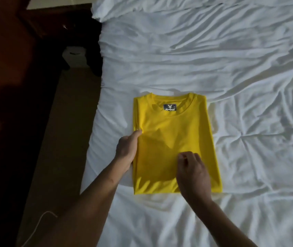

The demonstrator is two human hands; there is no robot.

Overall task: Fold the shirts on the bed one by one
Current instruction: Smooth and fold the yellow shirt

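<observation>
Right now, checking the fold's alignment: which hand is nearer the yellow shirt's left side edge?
Left. The left hand lies along that edge of the yellow shirt, thumb on the fabric; the right hand, fingers curled, is over its lower middle.
</observation>
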